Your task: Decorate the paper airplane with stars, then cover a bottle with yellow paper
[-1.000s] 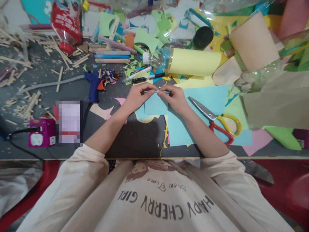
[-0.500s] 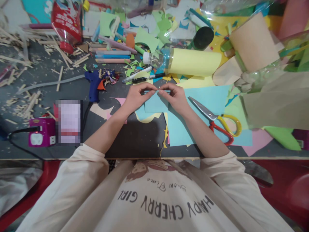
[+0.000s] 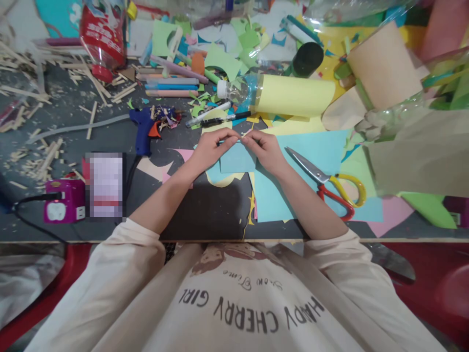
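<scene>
A small light blue paper piece (image 3: 236, 159) lies on the dark table in front of me. My left hand (image 3: 211, 146) and my right hand (image 3: 264, 147) both pinch its far folded edge, fingertips almost touching near the middle. The piece overlaps a larger light blue sheet (image 3: 311, 166) that spreads out to the right under my right forearm.
Scissors with yellow and red handles (image 3: 330, 183) lie right of my right hand. A blue glue gun (image 3: 142, 129), pens (image 3: 220, 117) and a plastic bottle with yellow paper inside (image 3: 278, 94) sit beyond my hands. Wooden sticks (image 3: 44, 98) litter the left; a purple power socket (image 3: 62, 205) is near left.
My two hands have slid closer together along the folded edge of the small blue piece; the fingertips now nearly meet at its middle.
</scene>
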The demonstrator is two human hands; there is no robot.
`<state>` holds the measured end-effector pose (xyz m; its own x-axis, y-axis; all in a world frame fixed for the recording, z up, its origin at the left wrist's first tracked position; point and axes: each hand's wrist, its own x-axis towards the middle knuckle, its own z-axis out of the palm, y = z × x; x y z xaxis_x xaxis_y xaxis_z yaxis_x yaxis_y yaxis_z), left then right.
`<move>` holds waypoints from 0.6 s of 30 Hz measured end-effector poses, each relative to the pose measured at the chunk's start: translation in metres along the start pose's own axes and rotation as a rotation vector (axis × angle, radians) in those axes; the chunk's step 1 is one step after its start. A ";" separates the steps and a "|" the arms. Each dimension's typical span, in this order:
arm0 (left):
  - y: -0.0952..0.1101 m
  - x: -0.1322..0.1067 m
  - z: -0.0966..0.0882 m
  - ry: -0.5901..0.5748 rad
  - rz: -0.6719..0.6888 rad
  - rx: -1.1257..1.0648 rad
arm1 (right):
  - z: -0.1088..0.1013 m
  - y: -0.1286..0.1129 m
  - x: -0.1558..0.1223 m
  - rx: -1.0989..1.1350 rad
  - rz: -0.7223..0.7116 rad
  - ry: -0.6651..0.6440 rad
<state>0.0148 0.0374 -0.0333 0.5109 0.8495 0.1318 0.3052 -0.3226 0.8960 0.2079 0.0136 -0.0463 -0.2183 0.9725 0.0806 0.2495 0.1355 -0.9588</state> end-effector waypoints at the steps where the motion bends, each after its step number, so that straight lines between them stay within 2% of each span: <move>1: 0.000 0.000 0.000 -0.002 -0.009 -0.001 | 0.000 0.000 0.000 -0.004 0.000 -0.001; 10: -0.002 0.001 0.001 0.053 -0.014 -0.089 | 0.001 0.000 0.000 0.014 -0.015 0.013; 18: -0.002 0.000 0.001 0.086 0.000 -0.081 | 0.002 0.001 0.000 0.034 0.001 0.015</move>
<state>0.0150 0.0372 -0.0361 0.4389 0.8834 0.1645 0.2372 -0.2904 0.9270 0.2065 0.0135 -0.0481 -0.2037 0.9755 0.0834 0.2173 0.1281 -0.9677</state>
